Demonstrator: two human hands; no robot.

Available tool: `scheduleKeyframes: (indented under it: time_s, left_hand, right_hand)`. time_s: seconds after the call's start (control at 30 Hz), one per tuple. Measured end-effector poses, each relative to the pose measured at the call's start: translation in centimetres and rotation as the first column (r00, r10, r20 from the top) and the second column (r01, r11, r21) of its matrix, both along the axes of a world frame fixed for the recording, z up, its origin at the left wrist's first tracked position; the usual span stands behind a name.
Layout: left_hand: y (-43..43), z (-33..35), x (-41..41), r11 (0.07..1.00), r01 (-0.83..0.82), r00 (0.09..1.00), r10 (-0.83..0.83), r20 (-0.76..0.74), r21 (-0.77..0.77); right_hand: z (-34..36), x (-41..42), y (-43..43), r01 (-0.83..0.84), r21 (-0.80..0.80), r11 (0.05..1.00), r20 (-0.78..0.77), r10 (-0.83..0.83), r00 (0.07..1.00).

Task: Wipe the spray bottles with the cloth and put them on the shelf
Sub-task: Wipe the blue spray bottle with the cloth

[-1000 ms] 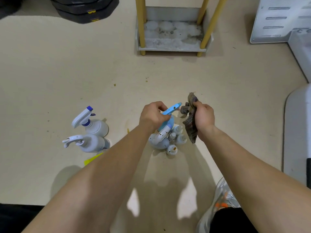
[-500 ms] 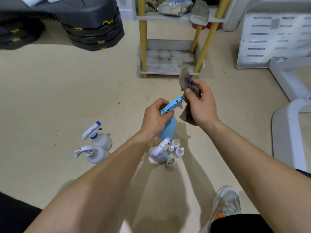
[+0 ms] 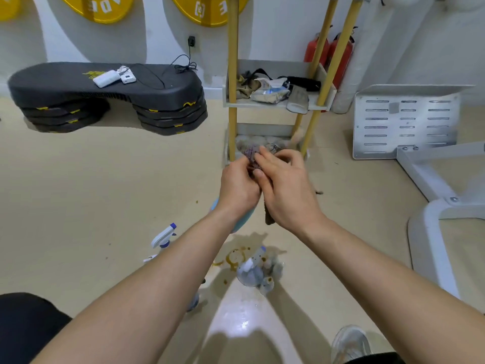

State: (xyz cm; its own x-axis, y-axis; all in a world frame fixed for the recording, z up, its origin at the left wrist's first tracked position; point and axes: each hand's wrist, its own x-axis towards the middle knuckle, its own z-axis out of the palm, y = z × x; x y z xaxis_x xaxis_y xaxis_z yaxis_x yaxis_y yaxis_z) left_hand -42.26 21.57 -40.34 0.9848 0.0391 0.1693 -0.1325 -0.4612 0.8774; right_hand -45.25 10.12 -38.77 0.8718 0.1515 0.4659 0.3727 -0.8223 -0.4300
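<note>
Black step platform (image 3: 105,85) sits far left by the wall. White spray bottle (image 3: 164,236) stands on the floor, partly behind your forearm. Your L hand (image 3: 237,185) grips the blue bottle (image 3: 245,220), mostly hidden under it. Cloth (image 3: 250,152) is bunched on top, pinched by your R hand (image 3: 284,185). Shelf (image 3: 273,105) stands just beyond, middle tier cluttered w/ rags.

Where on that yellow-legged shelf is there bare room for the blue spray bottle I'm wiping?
The bottom tier looks free between the yellow posts, though your left hand, right hand and the cloth hide its front. The middle tier is crowded with rags and a packet. Floor between those posts and the black step platform is also bare.
</note>
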Motion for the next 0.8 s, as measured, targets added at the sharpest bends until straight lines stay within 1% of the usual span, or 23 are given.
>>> scheduleKeyframes:
  time_s: [0.1,0.17,0.2,0.27,0.33,0.4,0.47,0.5,0.57,0.63,0.67,0.7,0.73,0.77,0.8]
  left_hand:
    - [0.4,0.7,-0.6,0.997,-0.057,0.998,0.058,-0.014,0.059]
    - [0.6,1.2,-1.3,0.997,-0.055,0.998,0.056,-0.019,0.052]
    - [0.7,1.3,-1.5,0.998,-0.053,0.998,0.054,-0.024,0.025]
    - [1.0,1.8,-2.2,0.995,-0.029,0.999,0.026,-0.026,-0.095]
    - [1.3,2.1,-2.6,0.981,-0.001,1.0,-0.001,-0.012,-0.192]
    - [1.2,2.2,-3.0,0.979,0.027,0.999,-0.032,-0.025,-0.202]
    - [1.1,2.5,-3.5,0.978,0.053,0.997,-0.062,-0.041,-0.201]
    - [1.0,2.5,-3.7,0.973,0.068,0.996,-0.08,-0.046,-0.221]
    - [1.0,2.6,-4.0,0.956,0.088,0.992,-0.108,-0.058,-0.28]
    - [1.2,2.6,-4.2,0.947,0.077,0.992,-0.104,-0.07,-0.312]
    - [1.3,2.8,-4.2,0.946,0.067,0.993,-0.093,-0.069,-0.316]
    - [1.6,3.0,-4.2,0.944,0.055,0.994,-0.081,-0.067,-0.326]
    - [1.9,3.3,-4.1,0.937,0.048,0.995,-0.075,-0.064,-0.346]
    - [2.3,3.7,-3.9,0.929,0.043,0.995,-0.072,-0.065,-0.366]
    - [2.8,4.2,-3.6,0.923,0.042,0.995,-0.074,-0.07,-0.381]
  right_hand:
    - [0.7,-1.3,0.7,-0.082,-0.014,0.997,0.088,0.083,0.993]
    - [1.3,-1.8,0.4,-0.163,0.017,0.986,0.096,0.161,0.982]
    - [1.7,-2.0,0.1,-0.205,0.044,0.978,0.094,0.201,0.975]
    - [2.2,-2.6,-0.4,-0.27,0.069,0.96,0.103,0.263,0.959]
    - [2.4,-2.4,-1.1,-0.311,0.049,0.949,0.15,0.301,0.942]
    - [2.2,-1.5,-2.2,-0.296,-0.078,0.952,0.23,0.306,0.924]
    - [1.9,-0.8,-3.2,-0.233,-0.237,0.943,0.302,0.299,0.905]
    - [1.8,-0.7,-3.6,-0.197,-0.291,0.936,0.323,0.29,0.901]
    - [1.9,-0.6,-4.7,-0.144,-0.36,0.922,0.305,0.263,0.915]
    - [2.1,-0.3,-6.2,-0.091,-0.407,0.909,0.239,0.202,0.95]
    - [2.2,-0.1,-7.0,-0.059,-0.401,0.914,0.201,0.15,0.968]
    - [2.4,-0.1,-7.6,-0.017,-0.356,0.934,0.156,0.078,0.985]
    - [2.4,-0.2,-8.1,0.035,-0.263,0.964,0.098,-0.009,0.995]
    - [2.5,-0.5,-8.4,0.093,-0.137,0.986,0.028,-0.09,0.996]
    - [2.7,-0.7,-8.5,0.159,0.015,0.987,-0.054,-0.158,0.986]
